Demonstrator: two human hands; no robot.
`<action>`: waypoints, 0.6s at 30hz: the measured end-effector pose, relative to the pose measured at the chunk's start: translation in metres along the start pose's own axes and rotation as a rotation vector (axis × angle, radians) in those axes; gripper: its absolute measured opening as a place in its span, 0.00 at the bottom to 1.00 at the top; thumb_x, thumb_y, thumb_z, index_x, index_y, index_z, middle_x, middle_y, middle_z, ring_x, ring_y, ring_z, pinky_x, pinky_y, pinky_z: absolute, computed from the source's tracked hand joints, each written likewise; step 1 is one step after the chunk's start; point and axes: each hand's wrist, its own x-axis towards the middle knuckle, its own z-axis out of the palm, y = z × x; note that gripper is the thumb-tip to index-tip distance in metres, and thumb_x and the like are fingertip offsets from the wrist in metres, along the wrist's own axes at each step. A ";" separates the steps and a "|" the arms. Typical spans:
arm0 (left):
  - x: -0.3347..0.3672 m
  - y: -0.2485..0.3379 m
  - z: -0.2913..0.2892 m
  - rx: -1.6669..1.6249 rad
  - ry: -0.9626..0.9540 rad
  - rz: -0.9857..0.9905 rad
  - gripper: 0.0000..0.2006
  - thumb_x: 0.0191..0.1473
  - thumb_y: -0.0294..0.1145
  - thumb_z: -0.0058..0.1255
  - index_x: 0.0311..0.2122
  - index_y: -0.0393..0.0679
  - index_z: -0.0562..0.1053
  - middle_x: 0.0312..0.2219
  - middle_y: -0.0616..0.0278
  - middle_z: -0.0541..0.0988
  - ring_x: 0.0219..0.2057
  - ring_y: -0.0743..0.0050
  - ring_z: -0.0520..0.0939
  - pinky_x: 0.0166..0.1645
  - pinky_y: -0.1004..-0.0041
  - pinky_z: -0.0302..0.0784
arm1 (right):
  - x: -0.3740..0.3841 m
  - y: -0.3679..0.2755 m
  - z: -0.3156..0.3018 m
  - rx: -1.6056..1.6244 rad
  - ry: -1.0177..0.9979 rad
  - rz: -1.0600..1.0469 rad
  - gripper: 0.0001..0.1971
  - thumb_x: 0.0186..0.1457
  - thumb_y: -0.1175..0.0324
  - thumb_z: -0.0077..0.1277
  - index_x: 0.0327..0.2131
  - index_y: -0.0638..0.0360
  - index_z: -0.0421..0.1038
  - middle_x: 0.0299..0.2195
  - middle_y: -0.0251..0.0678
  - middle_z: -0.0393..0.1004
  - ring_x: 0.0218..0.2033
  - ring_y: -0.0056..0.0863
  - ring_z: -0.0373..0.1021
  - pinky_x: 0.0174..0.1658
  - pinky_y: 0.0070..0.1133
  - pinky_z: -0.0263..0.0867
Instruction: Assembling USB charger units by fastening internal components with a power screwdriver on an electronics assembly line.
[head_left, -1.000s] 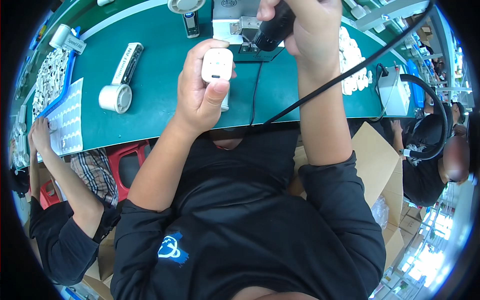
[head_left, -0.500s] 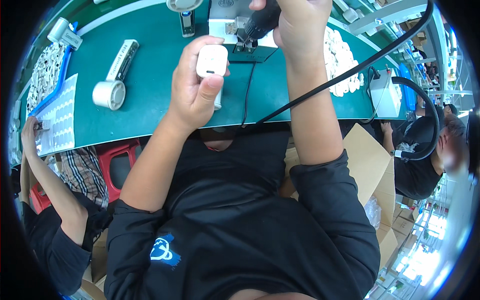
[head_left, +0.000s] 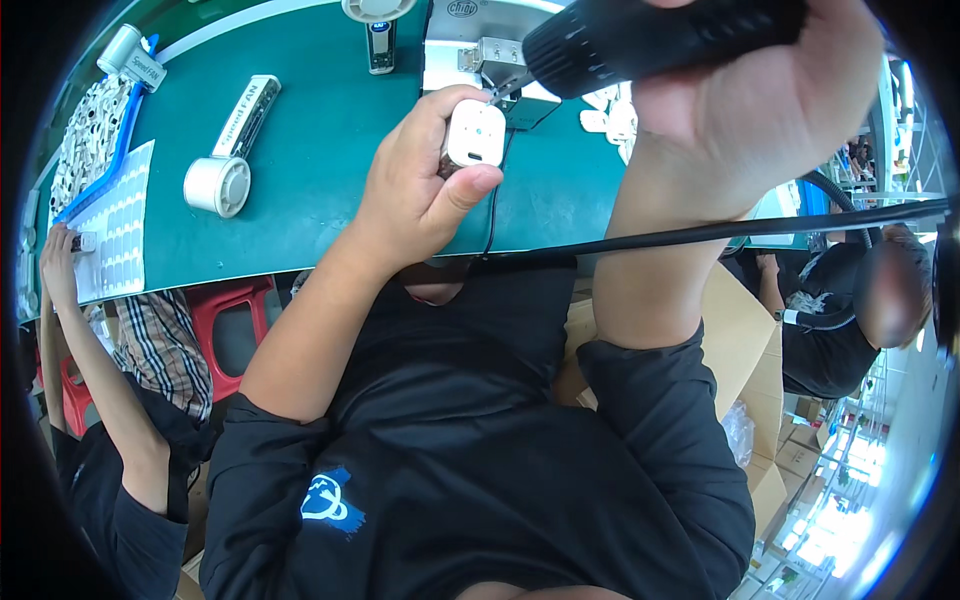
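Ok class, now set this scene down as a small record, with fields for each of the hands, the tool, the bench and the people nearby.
Left hand: the left hand grips a white device, its end face showing
Right hand: the right hand holds a black driver
Tool tip: beside the device's upper edge; contact cannot be told
Bench: green table with a white handheld fan lying to the left and a metal box behind the device
Nearby: a co-worker's hand at far left; another person at right

Black screwdriver point(head_left: 590, 45) near white device point(head_left: 476, 134)
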 end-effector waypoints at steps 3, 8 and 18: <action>0.000 0.002 0.000 -0.015 -0.008 -0.009 0.27 0.49 0.52 0.47 0.45 0.39 0.64 0.34 0.53 0.72 0.31 0.58 0.74 0.35 0.71 0.69 | 0.000 0.002 -0.001 0.102 -0.049 0.057 0.14 0.52 0.64 0.46 0.40 0.62 0.61 0.16 0.32 0.65 0.13 0.23 0.63 0.21 0.21 0.64; 0.001 0.007 -0.002 0.025 -0.040 -0.011 0.27 0.49 0.52 0.47 0.46 0.39 0.64 0.33 0.53 0.72 0.31 0.58 0.74 0.36 0.70 0.69 | 0.003 0.004 -0.003 0.256 -0.112 0.152 0.14 0.52 0.65 0.47 0.40 0.62 0.61 0.16 0.32 0.65 0.13 0.23 0.64 0.20 0.20 0.64; 0.002 0.008 0.003 0.010 -0.022 -0.008 0.27 0.49 0.53 0.46 0.46 0.39 0.64 0.33 0.52 0.72 0.32 0.56 0.74 0.36 0.70 0.69 | 0.011 0.011 -0.004 0.595 -0.223 0.272 0.14 0.51 0.66 0.49 0.39 0.62 0.62 0.17 0.33 0.67 0.13 0.24 0.65 0.20 0.19 0.65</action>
